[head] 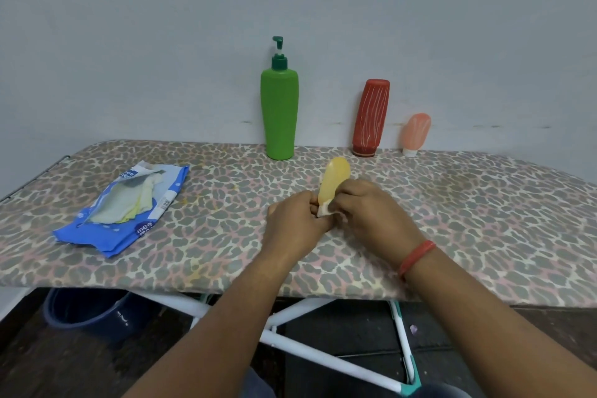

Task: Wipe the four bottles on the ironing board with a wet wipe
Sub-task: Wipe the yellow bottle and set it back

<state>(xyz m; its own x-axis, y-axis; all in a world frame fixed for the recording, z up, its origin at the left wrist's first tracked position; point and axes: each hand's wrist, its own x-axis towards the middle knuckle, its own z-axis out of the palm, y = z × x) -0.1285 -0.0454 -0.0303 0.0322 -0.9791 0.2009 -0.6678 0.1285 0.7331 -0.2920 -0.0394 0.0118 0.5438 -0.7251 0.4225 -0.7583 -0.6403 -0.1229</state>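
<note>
A small yellow bottle [334, 178] is held cap-down above the ironing board [468, 220], tilted a little to the right. My left hand [295, 220] grips its white cap end from the left. My right hand [371, 212] closes around its lower part from the right; a pale scrap shows at the cap, and I cannot tell whether it is a wipe. A tall green pump bottle [279, 110] stands upright at the back by the wall. To its right stand a red striped bottle [371, 118] and a small pink bottle [416, 132], both cap-down and leaning on the wall.
An open blue wet wipe pack [129, 213] lies on the board's left side with pale wipes showing. Under the board are white crossed legs [323, 355] and a dark blue bucket [87, 310] at the left. A grey wall rises right behind the bottles.
</note>
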